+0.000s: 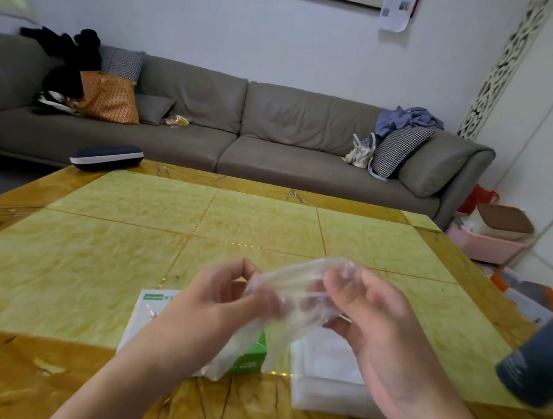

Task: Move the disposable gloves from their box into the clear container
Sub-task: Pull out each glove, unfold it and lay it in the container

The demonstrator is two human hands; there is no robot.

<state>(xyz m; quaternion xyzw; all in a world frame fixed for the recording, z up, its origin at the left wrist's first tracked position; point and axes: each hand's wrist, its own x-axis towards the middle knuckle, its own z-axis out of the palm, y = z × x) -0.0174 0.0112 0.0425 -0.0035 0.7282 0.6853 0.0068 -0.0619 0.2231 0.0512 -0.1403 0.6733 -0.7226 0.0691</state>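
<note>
A bunch of thin clear disposable gloves (298,291) is stretched between both hands above the table. My left hand (215,300) pinches its left end, and my right hand (371,309) grips its right end with curled fingers. Part of the plastic trails down toward the white and green glove box (147,311), which lies under my left forearm. The clear container (325,373) sits on the table below my right hand, partly hidden by it, with pale plastic inside.
A dark glasses case (107,157) rests at the yellow marble table's (97,240) far left edge. A dark cylindrical object (537,363) stands at the near right. A grey sofa (266,131) with cushions and bags runs behind the table.
</note>
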